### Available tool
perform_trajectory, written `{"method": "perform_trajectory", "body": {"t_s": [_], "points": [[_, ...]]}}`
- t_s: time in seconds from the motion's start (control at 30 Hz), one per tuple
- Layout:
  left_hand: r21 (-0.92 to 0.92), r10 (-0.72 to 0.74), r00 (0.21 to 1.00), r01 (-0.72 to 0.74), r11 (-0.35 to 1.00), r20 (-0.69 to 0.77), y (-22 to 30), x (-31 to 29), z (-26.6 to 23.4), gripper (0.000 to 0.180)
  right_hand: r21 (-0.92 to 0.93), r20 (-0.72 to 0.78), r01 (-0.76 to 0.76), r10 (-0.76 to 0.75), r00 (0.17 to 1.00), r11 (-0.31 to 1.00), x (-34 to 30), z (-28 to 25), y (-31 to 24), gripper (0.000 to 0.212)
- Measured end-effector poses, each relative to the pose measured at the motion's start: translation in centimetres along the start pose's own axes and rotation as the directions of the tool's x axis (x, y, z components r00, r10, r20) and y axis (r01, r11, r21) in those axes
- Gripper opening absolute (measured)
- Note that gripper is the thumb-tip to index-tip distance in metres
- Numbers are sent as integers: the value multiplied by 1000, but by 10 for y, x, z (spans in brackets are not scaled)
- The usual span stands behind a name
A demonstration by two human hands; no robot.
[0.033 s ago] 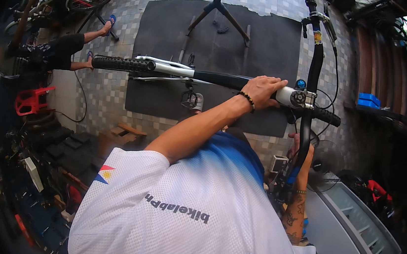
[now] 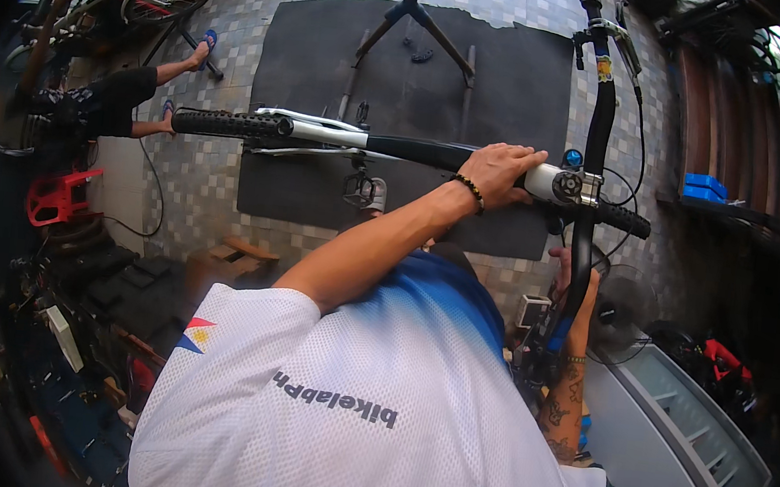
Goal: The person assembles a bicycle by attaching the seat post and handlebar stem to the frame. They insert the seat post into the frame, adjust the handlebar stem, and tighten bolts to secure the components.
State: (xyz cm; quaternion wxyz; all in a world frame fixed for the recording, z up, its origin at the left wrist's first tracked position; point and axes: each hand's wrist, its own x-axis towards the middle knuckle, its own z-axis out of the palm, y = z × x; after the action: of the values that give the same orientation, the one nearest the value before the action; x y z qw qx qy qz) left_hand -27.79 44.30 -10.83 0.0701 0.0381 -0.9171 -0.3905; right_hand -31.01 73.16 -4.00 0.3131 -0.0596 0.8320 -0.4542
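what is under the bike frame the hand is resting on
Below the bike frame lies a dark floor mat on tiled floor, with a pedal hanging beneath. The left hand and forearm cover part of the mat.

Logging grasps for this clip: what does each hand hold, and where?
Left hand grips the bicycle frame on its top tube beside the stem. Right hand touches the handlebar; its grip is hidden.

Left hand grips the bicycle frame.
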Motion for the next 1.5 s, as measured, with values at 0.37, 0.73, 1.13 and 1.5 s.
{"method": "perform_trajectory", "body": {"t_s": [0.37,0.73,1.13,1.5], "points": [[34,-17,1000,16,999,5,-9,11,-1,84,148,60,-51,42,997,988,41,24,-21,39],[28,34,999,-34,999,1,-7,9,0,83,136,-12,2,-1,1000,991,60,39,-2,37],[-673,-895,196,599,433,-401,-175,-191,-100,34,215,70,-52,38,997,975,67,42,-13,32],[-650,-762,251,407,642,-597,-226,-241,-206,28,120,114,-16,3,994,993,81,35,-2,34]]}}
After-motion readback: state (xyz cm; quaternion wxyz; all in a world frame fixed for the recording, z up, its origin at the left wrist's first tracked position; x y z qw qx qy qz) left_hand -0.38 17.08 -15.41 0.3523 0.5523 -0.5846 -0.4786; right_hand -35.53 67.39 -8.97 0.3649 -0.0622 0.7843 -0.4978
